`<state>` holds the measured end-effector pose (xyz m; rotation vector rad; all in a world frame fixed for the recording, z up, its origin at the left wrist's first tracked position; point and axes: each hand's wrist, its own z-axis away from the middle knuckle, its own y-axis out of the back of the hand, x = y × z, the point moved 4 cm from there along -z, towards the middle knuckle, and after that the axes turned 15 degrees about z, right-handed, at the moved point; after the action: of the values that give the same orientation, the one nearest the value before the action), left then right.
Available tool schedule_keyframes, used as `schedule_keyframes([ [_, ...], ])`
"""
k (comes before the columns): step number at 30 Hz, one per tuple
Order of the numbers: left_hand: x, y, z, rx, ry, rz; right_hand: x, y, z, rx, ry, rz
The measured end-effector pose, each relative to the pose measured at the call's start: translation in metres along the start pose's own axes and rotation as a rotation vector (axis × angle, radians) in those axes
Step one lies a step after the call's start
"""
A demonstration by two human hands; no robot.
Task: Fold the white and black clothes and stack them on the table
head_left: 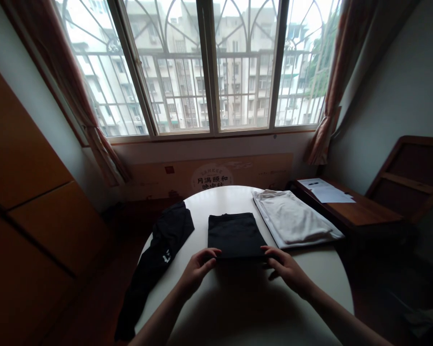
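Observation:
A folded black garment (235, 235) lies flat in a neat, near-square shape on a round white table (223, 197). At its near left corner, my left hand (201, 265) has curled fingers pinching the edge. My right hand (282, 265) holds the near right corner in the same way, fingertips on the cloth and thumb below. What kind of garment it is does not show. Left of it, a loose black garment (166, 242) with a small white logo hangs over the table's edge. To the right lies a stack of folded white clothes (296, 218) with a dark layer beneath.
Beyond the table's right side stands a wooden bench (371, 211) with white papers (328, 191) on it. A wooden chair back (411, 178) rises behind that. Ahead are a barred window (209, 72) and a printed cardboard panel (256, 173). An orange-brown cabinet (29, 192) stands at left.

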<state>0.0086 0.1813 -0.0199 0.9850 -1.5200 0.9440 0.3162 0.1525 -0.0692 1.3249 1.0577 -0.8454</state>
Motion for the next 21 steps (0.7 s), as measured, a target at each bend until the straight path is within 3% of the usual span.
schedule_keyframes([
  [4,0.017,-0.005,0.002,-0.009,-0.028,0.038,-0.011,0.005,0.004,0.046,0.003,-0.245],
  [9,0.052,-0.011,0.009,-0.165,-0.113,-0.086,-0.051,0.026,0.010,0.079,0.096,-0.264],
  [14,0.080,-0.009,0.003,-0.043,-0.140,-0.205,-0.090,0.039,0.015,0.067,0.218,-0.095],
  [18,0.085,-0.013,-0.004,0.040,-0.033,-0.038,-0.102,0.046,0.017,0.109,0.224,0.029],
  [21,0.092,-0.022,-0.005,0.089,0.061,0.088,-0.109,0.056,0.019,0.130,0.195,-0.007],
])
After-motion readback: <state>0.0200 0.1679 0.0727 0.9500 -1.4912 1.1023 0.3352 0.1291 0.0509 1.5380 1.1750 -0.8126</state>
